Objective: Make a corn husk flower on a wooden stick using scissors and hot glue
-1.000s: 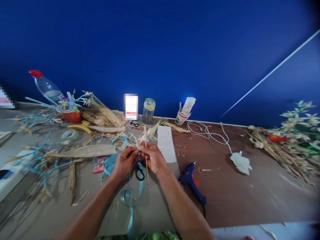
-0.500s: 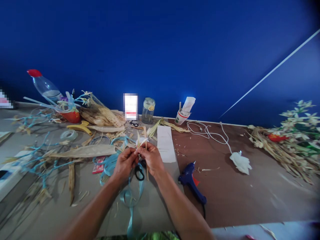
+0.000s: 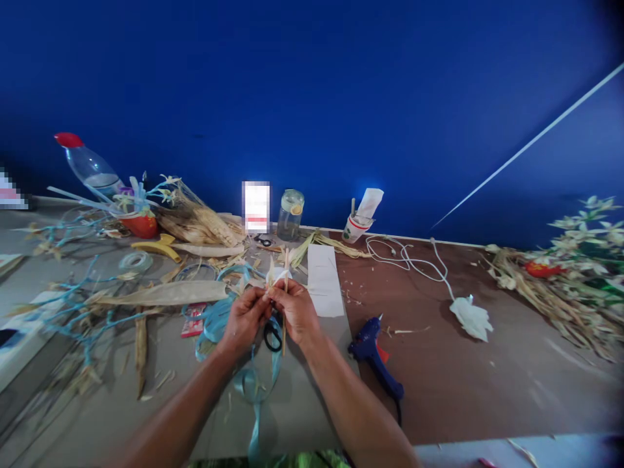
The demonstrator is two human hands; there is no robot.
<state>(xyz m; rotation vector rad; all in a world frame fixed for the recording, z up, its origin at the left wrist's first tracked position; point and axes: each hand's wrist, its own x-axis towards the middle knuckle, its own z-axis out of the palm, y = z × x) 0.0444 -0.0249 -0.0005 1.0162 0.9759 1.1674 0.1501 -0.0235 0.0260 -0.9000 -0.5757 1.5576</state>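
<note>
Forearms (image 3: 346, 383) reach up over the table's near edge (image 3: 511, 440) and slant in, so the two hands meet. The left hand (image 3: 244, 318) is bent at the wrist, with thumb and fingers curled in, pinching the bottom of a pale pointed piece (image 3: 272, 272). The right hand (image 3: 296, 310) pinches at the same spot, and a thin stick (image 3: 286, 263) stands nearly upright in its fingers. The pale piece pokes up just past the fingertips.

Blue ribbon (image 3: 214, 320) lies close by the left hand, on its left, and a loose end trails down between the arms. Dry leaves and blue twigs (image 3: 85, 331) crowd that side. To the right of the right hand lies white paper (image 3: 325, 286), then a brown board (image 3: 448, 383) with more room to move. A glue gun (image 3: 375, 357) sits on its near part.

Fingers hide the bottom of the pale piece. A black loop (image 3: 273, 337) shows just below the hands; I can't tell if they touch it. Far past the hands, a jar (image 3: 291, 218) stands by the blue wall (image 3: 312, 97), beside a bright box (image 3: 256, 207) too blurry to read. White flowers (image 3: 589, 237), far right, are cut off.
</note>
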